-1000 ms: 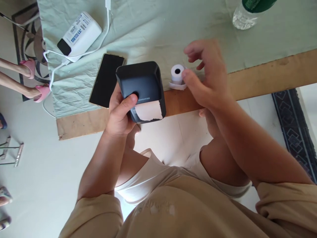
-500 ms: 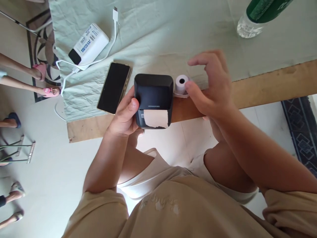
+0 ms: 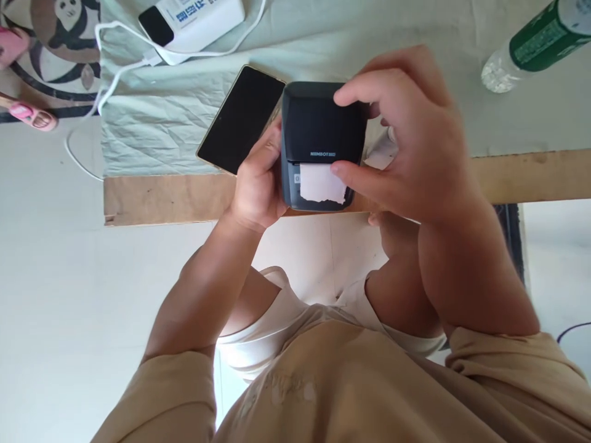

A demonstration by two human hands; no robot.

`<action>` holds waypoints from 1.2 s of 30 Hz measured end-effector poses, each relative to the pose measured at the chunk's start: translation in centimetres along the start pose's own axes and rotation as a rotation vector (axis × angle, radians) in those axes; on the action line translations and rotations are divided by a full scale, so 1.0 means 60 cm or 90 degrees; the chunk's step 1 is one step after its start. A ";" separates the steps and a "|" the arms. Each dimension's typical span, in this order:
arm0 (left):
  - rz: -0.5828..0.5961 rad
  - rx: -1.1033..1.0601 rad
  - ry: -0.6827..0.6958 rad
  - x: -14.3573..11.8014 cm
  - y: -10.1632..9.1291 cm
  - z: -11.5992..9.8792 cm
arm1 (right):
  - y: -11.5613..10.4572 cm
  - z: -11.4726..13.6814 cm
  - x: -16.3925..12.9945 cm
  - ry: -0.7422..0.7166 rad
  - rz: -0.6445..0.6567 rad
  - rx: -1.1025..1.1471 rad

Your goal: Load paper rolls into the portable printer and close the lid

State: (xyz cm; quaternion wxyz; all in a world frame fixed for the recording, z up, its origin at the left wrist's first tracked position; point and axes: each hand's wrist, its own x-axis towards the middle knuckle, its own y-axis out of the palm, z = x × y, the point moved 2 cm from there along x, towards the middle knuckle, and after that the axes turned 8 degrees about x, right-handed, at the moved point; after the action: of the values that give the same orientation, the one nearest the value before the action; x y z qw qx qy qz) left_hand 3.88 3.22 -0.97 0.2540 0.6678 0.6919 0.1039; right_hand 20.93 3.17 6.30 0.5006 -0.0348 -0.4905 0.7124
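Note:
My left hand is wrapped round the left side of a black label printer, held over the table's near edge. A strip of white paper with a torn edge sticks out of its front slot. My right hand grips the printer from the right, index finger on top of the lid and thumb at the paper slot. Behind that hand a white paper roll lies on the table, mostly hidden. Just left of the printer is a dark-screened phone.
A white power bank with a white cable lies at the back left. A bottle with a green label is at the back right. Pale green cloth covers the table, whose wooden edge is bare. Another person's pink-shod foot shows at left.
My right hand has moved left from beside the paper roll onto the printer. The view has shifted, and the printer now appears higher and further right, nearer the camera.

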 end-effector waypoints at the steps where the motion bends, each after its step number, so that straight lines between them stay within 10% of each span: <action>1: 0.027 0.000 -0.018 -0.001 0.003 -0.001 | -0.004 0.002 0.003 0.005 -0.018 -0.015; 10: 0.124 0.044 0.023 -0.020 0.019 -0.013 | -0.021 0.000 0.043 0.114 -0.169 -0.080; 17: 0.155 0.117 -0.006 -0.023 0.014 -0.013 | 0.002 0.020 0.041 0.291 0.218 -0.233; 21: 0.151 0.175 0.007 -0.021 0.014 -0.012 | 0.012 0.005 0.041 0.326 0.265 -0.238; 27: 0.149 0.186 0.019 -0.023 0.013 -0.009 | 0.000 -0.014 0.025 0.241 0.132 -0.098; 32: 0.071 0.154 0.016 -0.022 0.007 -0.005 | -0.051 -0.037 0.021 0.197 -0.099 0.395; 34: 0.056 0.148 -0.007 -0.021 0.007 -0.004 | -0.065 -0.076 0.018 0.275 -0.354 0.514; 36: 0.043 0.142 -0.019 -0.020 0.009 -0.004 | -0.058 -0.122 0.011 0.448 -0.383 0.541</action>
State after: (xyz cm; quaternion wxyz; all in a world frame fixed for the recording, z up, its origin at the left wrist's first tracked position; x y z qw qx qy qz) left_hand 4.21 2.17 -0.27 0.1846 0.7163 0.6724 0.0245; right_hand 26.93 8.57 5.34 0.7808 0.0744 0.0409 0.6190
